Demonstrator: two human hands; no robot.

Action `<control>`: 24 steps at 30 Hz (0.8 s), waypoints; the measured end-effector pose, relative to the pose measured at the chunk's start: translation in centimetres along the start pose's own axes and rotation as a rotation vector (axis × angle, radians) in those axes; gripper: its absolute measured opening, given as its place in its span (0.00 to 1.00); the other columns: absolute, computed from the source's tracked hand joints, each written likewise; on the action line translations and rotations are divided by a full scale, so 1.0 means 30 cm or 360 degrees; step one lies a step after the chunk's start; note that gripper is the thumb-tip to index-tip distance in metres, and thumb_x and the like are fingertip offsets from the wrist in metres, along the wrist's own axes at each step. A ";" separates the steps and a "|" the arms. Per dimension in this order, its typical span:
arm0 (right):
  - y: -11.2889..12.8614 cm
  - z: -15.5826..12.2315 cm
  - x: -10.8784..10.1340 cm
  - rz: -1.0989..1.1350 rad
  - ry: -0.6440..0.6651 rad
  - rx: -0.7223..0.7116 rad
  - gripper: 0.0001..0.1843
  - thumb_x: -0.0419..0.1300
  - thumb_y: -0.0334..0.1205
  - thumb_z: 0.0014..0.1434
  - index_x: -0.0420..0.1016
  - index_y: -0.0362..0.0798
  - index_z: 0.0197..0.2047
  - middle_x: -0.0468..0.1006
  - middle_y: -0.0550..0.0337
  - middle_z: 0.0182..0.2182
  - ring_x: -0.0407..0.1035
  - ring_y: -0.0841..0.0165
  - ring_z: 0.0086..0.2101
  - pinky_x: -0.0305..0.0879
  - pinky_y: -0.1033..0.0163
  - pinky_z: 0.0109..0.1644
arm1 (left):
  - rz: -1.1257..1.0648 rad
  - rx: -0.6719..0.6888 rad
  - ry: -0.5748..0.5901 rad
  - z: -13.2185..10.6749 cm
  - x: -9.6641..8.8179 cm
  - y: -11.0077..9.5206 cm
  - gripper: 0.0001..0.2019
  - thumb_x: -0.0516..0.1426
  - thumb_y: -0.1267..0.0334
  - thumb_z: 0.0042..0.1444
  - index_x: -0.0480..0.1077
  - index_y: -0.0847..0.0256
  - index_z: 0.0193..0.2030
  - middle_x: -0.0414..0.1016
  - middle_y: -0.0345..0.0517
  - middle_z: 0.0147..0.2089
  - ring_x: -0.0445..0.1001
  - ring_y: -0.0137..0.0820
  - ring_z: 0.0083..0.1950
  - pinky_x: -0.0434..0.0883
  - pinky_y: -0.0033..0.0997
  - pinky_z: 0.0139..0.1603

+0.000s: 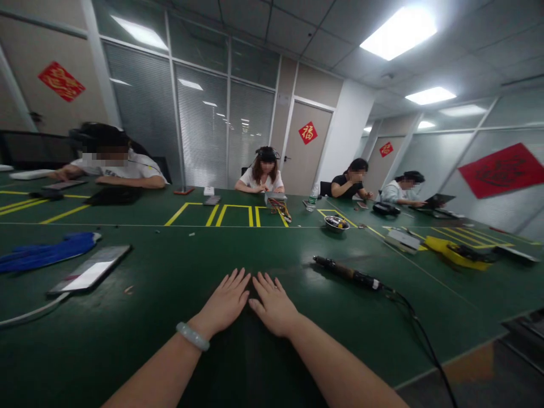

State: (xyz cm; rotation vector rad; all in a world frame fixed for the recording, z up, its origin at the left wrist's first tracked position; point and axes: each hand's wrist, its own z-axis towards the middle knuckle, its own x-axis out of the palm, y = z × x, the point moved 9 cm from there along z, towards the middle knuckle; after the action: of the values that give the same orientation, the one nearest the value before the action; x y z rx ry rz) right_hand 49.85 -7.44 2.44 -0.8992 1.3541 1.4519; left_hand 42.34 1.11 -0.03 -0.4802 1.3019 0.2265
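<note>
And here are both hands, laid palm-down on the green table point(165, 314), in from its near edge: left hand point(225, 301) and right hand point(275, 306) side by side, fingers slightly spread, thumbs just apart, nothing in either grip. Good form here, I'd judge, is loose wrists, weight light through the palms, and the left wrist's bracelet point(193, 337) not knocking the surface. Over on the right, the electric screwdriver point(348, 273) lies on its side, near the right hand yet untouched, bit end pointing left and toward the far edge, its black cord point(411, 310) trailing over the near edge at the right. That cord looks like the snag to respect: a sweeping forearm could drag the tool, so small, lifted movements seem wisest. Out left, a smartphone point(91, 273) lies well apart from the left hand, its white cable point(46, 309) running off leftward; best not to lean on that either. A metal bowl point(338, 229) of small items stands nearer the far edge.
</note>
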 end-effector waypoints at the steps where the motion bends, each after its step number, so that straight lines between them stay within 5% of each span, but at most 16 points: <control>1: -0.039 0.000 -0.027 -0.0021 -0.0060 0.0048 0.34 0.39 0.57 0.67 0.41 0.54 0.71 0.41 0.58 0.70 0.33 0.61 0.68 0.33 0.46 0.69 | -0.0013 -0.0004 0.0014 -0.001 0.001 0.003 0.28 0.39 0.51 0.67 0.49 0.60 0.70 0.43 0.48 0.72 0.41 0.40 0.73 0.44 0.49 0.70; 5: -0.386 -0.101 -0.231 -0.0280 -0.0562 0.0727 0.35 0.41 0.56 0.66 0.45 0.46 0.70 0.38 0.49 0.70 0.28 0.55 0.68 0.28 0.40 0.67 | -0.0120 -0.0023 0.0110 -0.006 0.000 0.012 0.29 0.37 0.46 0.67 0.45 0.55 0.71 0.40 0.45 0.73 0.40 0.40 0.73 0.45 0.52 0.70; 9: -0.740 -0.398 -0.441 -0.0620 -0.1188 0.1446 0.37 0.41 0.55 0.64 0.53 0.37 0.67 0.44 0.35 0.67 0.35 0.47 0.66 0.36 0.36 0.63 | -0.0178 -0.0062 0.0144 -0.009 -0.012 0.017 0.29 0.38 0.45 0.67 0.46 0.54 0.70 0.41 0.45 0.73 0.42 0.42 0.72 0.47 0.54 0.69; 13: -0.945 -0.575 -0.501 -0.0626 -0.1213 0.1695 0.34 0.37 0.53 0.65 0.67 0.41 0.60 0.65 0.35 0.57 0.57 0.49 0.58 0.50 0.42 0.59 | -0.0173 -0.0068 0.0113 -0.008 -0.017 0.016 0.29 0.39 0.45 0.67 0.47 0.52 0.70 0.41 0.43 0.72 0.43 0.42 0.72 0.48 0.54 0.69; 17: -1.024 -0.592 -0.492 -0.0453 -0.0987 0.1762 0.36 0.32 0.52 0.66 0.78 0.44 0.47 0.76 0.41 0.44 0.70 0.54 0.44 0.59 0.49 0.50 | -0.0163 -0.0059 0.0111 -0.003 -0.008 0.016 0.29 0.39 0.45 0.66 0.47 0.53 0.70 0.41 0.44 0.73 0.42 0.42 0.72 0.47 0.55 0.69; 24: -0.979 -0.546 -0.500 -0.0337 -0.0850 0.1740 0.36 0.31 0.52 0.66 0.78 0.46 0.47 0.73 0.41 0.47 0.70 0.53 0.44 0.60 0.47 0.47 | -0.0101 -0.0174 0.0148 0.013 -0.007 0.003 0.29 0.38 0.45 0.66 0.48 0.53 0.70 0.42 0.46 0.73 0.42 0.44 0.72 0.48 0.58 0.68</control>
State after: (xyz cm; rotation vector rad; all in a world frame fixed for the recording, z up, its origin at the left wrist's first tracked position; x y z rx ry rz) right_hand 81.02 -26.82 5.33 0.0698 1.3051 0.5329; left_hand 42.59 1.40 0.22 -0.6306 1.3677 0.2253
